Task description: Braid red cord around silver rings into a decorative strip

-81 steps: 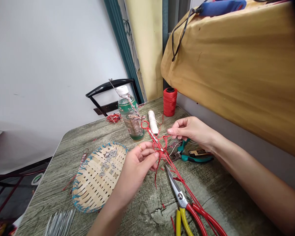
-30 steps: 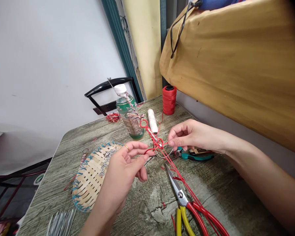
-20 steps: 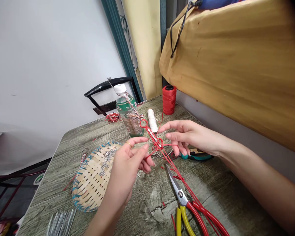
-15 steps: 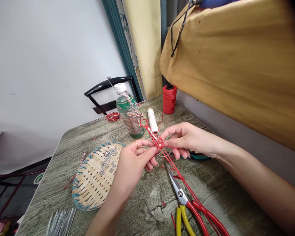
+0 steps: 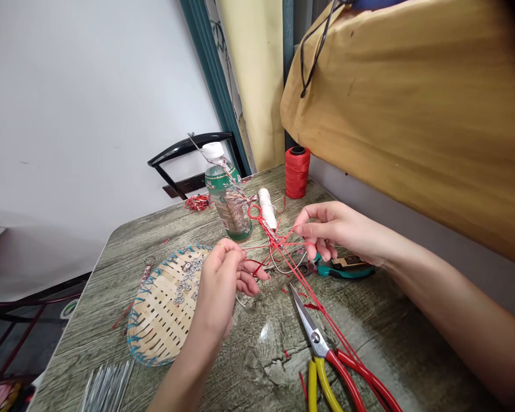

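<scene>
Two bare hands work one thin red knotted cord [image 5: 283,252] at the centre of the frame, above a grey wood-grain worktop [image 5: 369,332]. Left hand [image 5: 221,286], lower centre: thumb and forefinger pinched together on a fine red strand that runs right toward the knot. Right hand [image 5: 330,229], centre right: thumb and forefinger closed on another strand, pulling it out to the right of the knot. Knot sits between the two grips, nearer the right hand.

Cord's long axis runs diagonally, from a small red loop beside the clear plastic bottle with white cap [image 5: 228,194] at upper centre down to the lower right of the frame, passing over the steel scissors with red and yellow handles [image 5: 321,355]. The held strands cross that axis roughly at right angles, taut on both sides.

Round woven bamboo tray with blue edging [image 5: 154,332] lies left of the left hand, small metal bits in it. Red thread spool [image 5: 297,171] and white thread spool [image 5: 266,207] stand behind the knot. Teal-handled pliers [image 5: 343,268] rest just under the right hand.
</scene>
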Tool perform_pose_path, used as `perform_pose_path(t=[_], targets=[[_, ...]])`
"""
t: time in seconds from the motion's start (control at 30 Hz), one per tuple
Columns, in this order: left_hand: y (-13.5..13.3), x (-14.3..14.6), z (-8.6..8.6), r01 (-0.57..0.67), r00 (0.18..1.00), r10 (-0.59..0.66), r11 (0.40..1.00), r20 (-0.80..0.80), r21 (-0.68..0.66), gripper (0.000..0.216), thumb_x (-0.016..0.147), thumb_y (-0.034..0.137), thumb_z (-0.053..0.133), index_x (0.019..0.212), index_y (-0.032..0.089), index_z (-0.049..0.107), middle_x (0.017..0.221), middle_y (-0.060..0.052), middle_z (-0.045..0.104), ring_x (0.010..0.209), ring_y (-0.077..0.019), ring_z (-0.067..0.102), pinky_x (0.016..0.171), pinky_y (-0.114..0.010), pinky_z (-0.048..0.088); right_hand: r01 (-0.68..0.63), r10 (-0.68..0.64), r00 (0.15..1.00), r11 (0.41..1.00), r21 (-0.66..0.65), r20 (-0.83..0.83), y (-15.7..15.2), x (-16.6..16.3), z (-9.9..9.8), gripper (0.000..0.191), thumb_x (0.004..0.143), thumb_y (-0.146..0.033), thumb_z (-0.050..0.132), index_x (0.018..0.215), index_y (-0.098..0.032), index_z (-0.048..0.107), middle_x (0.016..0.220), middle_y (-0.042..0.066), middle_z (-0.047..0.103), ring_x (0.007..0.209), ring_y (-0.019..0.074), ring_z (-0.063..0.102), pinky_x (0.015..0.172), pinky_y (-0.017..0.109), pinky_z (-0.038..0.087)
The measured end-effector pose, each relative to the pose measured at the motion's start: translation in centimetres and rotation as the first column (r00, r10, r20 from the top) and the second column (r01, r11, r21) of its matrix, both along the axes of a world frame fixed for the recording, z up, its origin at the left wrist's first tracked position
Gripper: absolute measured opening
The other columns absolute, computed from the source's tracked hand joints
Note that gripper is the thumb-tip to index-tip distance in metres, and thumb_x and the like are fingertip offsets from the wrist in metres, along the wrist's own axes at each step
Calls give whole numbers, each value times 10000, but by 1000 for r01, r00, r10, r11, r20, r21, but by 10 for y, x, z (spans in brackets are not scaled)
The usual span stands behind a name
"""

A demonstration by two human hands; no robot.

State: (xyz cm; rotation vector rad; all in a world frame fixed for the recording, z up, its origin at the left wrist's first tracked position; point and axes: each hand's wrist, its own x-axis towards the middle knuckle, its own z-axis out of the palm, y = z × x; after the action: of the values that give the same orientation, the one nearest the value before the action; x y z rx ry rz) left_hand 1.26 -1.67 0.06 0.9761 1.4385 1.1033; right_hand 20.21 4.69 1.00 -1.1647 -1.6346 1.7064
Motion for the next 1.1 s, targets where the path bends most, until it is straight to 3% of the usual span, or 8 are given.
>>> perform_pose_path(t=[0.17,0.27,0.4,0.53,0.6,0.8,1.0,1.1], targets=[[1,-3,-1,102,987,-108,993,-118,-57,103,741,192,421,647,202,381,483,19,603,379,-88,498,405,-189,367,10,-13,998,998,63,56,1,3,3,92,757,-230,567,737,-142,546,491,-15,582,372,43,460,364,144,354],[2,-4,1,186,945,-209,976,-252,-111,66,739,244,496,766,191,466,516,26,606,375,-97,498,397,-201,348,-56,51,994,997,59,92,0,4,5,163,758,-245,566,894,-158,545,556,-15,611,404,56,487,375,151,360],[-2,-2,8,51,900,-16,996,-436,69,255,738,296,571,971,217,504,622,49,570,408,-78,483,408,-201,339,-56,35,990,987,153,133,-4,3,5,247,771,-227,524,1015,-187,517,693,-8,635,450,69,512,390,169,358],[-9,4,11,-63,915,166,959,-368,276,181,766,275,577,933,242,516,525,70,510,455,-90,505,437,-189,372,19,-73,989,922,386,127,-9,0,5,112,797,-212,494,887,-178,550,715,-9,581,517,76,494,452,185,378],[-11,6,10,-28,936,132,952,-326,305,148,782,278,567,922,245,531,465,77,491,459,-103,525,452,-196,394,-15,-39,993,890,455,109,-13,-3,5,98,815,-211,485,884,-182,548,693,-15,560,520,77,473,452,184,362],[-12,11,2,118,917,-12,963,-400,242,148,768,249,585,913,267,605,509,61,558,511,-107,554,478,-190,410,-155,53,983,763,628,178,-21,-8,9,103,795,-216,566,883,-170,594,968,24,580,674,90,534,611,215,417],[-12,12,-1,114,906,7,959,-423,260,104,763,249,595,858,277,626,814,23,662,596,-108,570,549,-217,444,-160,19,967,820,549,254,-21,-10,7,91,800,-266,563,821,-190,610,686,-43,578,552,62,483,518,177,358],[-12,12,-4,121,900,15,951,-435,284,100,769,259,592,864,271,620,849,15,659,616,-114,566,566,-229,452,-168,18,959,838,519,281,-20,-9,4,117,818,-260,529,778,-190,613,615,-48,554,545,70,468,498,181,332]])
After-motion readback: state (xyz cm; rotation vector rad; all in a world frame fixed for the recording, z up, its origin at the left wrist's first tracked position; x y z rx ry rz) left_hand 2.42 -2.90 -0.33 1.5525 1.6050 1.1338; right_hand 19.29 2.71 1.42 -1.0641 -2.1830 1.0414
